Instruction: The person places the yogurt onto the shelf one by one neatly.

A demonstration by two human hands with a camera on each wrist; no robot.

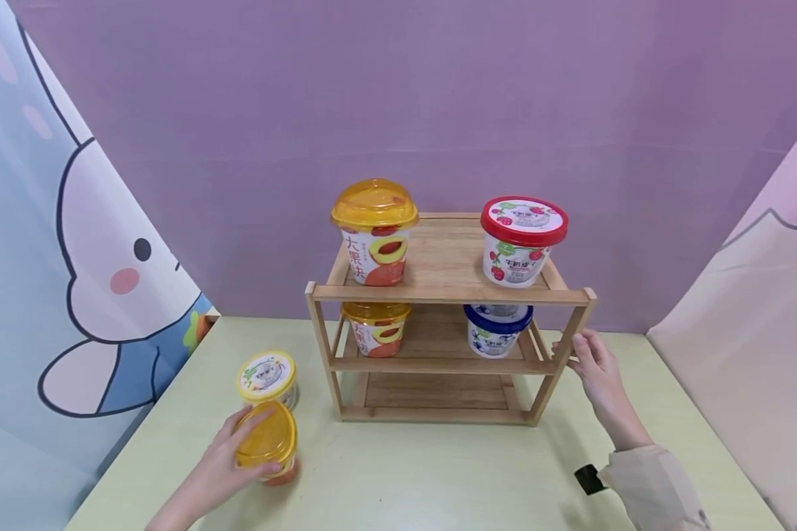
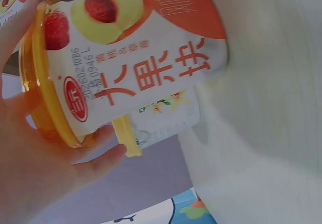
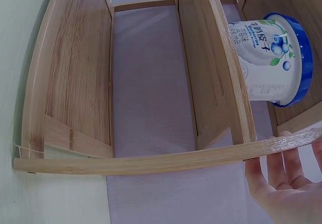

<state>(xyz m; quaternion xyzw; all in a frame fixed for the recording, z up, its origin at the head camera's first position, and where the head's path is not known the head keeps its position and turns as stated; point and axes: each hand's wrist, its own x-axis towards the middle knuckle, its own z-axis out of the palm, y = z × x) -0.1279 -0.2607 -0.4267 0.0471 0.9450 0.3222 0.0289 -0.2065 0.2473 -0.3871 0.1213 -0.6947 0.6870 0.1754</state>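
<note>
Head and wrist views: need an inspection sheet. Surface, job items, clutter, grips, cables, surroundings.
Surface: pale green table, carrying the wooden rack.
Job items: top shelf, upper orange-lidded cup and red-lidded cup; middle shelf, lower orange-lidded cup and blue-lidded cup; left of rack, yellow-lidded cup behind the front orange-lidded cup.
Clutter: small black object by the right sleeve; loose or attached, unclear.
Left grip: fingers round the front orange-lidded cup's lid.
Right grip: holds the rack's right front post.
Cables: nothing seen.
Surroundings: purple backdrop; cartoon curtain at left.
</note>
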